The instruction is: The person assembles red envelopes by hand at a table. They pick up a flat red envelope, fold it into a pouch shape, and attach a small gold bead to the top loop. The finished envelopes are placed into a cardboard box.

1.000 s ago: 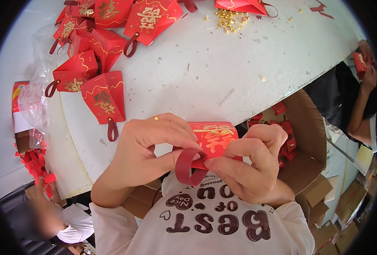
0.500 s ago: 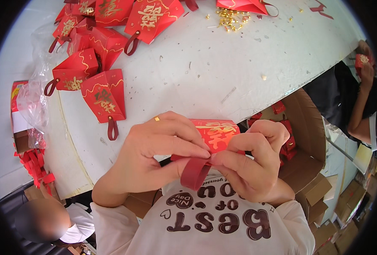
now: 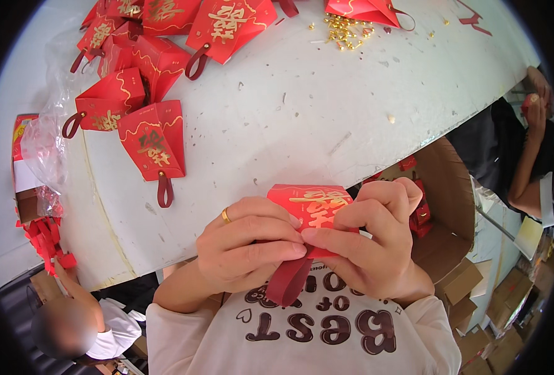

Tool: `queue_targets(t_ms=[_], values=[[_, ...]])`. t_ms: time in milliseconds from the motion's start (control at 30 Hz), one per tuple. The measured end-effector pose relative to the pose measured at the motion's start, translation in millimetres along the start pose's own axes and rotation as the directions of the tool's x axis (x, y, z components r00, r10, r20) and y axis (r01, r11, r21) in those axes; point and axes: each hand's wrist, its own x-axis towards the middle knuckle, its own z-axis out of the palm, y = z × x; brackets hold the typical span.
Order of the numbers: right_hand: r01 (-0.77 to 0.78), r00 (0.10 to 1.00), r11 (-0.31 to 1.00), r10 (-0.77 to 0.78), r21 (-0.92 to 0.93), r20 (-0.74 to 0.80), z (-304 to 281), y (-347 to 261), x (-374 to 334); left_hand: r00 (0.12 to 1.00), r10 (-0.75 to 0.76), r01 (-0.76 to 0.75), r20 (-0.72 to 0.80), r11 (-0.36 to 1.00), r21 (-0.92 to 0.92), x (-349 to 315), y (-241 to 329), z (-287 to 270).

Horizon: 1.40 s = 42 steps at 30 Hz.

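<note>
In front of my chest I hold a small red paper gift box (image 3: 317,199) with gold lettering. From its near edge hangs a dark red ribbon loop (image 3: 287,284). My left hand (image 3: 249,240) is closed, its fingertips pinching where ribbon and box meet; a gold ring is on one finger. My right hand (image 3: 377,234) is closed too, thumb and index finger gripping the box's near edge beside the left fingertips. The fingers hide the exact spot where the ribbon joins. A similar box (image 3: 155,140) with a ribbon loop fastened by a gold stud lies to the left on the table.
More red boxes (image 3: 164,62) pile up at the table's (image 3: 239,137) far left. Gold studs (image 3: 347,32) lie scattered at the back. Below the edge at right, a cardboard carton (image 3: 455,212) contains red boxes. Other people work at far right and lower left, one touching red pieces (image 3: 42,240).
My left hand has come down and to the right, its fingers closing in over the ribbon. The loop now hangs lower and flatter, and more of the box's top shows.
</note>
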Motion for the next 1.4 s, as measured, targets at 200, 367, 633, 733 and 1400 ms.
queue_targets(t_ms=[200,367,633,733,1400], values=[[0.005,0.998,1.0,-0.004,0.02,-0.064,0,3,1,1.0,-0.002,0.002,-0.018,1.0,0.012,-1,-1,-1],[0.088,0.993,0.996,-0.088,0.004,-0.074,-2,5,0,0.999,0.052,-0.052,0.003,0.996,0.078,5,1,-1],[0.119,0.98,0.991,-0.108,0.057,-0.17,6,6,-5,0.983,-0.18,0.173,-0.035,0.972,-0.157,-9,3,-3],[0.134,0.984,0.982,-0.115,0.136,-0.14,4,11,1,0.936,-0.331,0.266,-0.121,0.889,-0.373,-12,3,8],[0.03,0.997,0.988,-0.02,0.15,-0.071,-15,-17,-25,0.966,0.241,-0.219,-0.097,0.955,0.2,10,38,45]])
